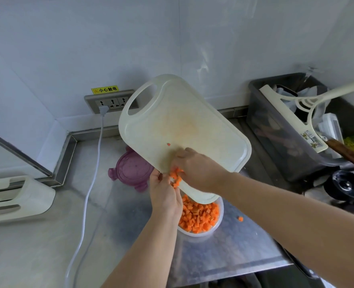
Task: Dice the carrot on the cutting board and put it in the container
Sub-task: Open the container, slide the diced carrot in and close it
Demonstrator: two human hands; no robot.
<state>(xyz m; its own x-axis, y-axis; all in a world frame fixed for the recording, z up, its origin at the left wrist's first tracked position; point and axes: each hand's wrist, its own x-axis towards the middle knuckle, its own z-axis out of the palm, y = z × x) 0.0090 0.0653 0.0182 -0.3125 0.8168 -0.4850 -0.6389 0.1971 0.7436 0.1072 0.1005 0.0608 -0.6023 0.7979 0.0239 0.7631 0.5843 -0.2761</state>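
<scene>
Board point(184, 121) tilted, container point(218, 227) beneath — carrot dice point(199, 217) (inside)

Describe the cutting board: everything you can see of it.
The cutting board is a whitish, plastic-looking rounded rectangle with a raised rim, an oval handle hole at its far corner and an orange stain mid-surface. It is lifted and tilted, its low end over the container. The left hand grips its lower edge; the right hand rests on it, pushing carrot dice off. One carrot bit clings higher up.

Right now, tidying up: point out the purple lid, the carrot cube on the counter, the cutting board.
purple lid point(130, 166), head view, top
stray carrot cube point(240, 218), head view, middle
cutting board point(184, 121), head view, stained centre
</scene>
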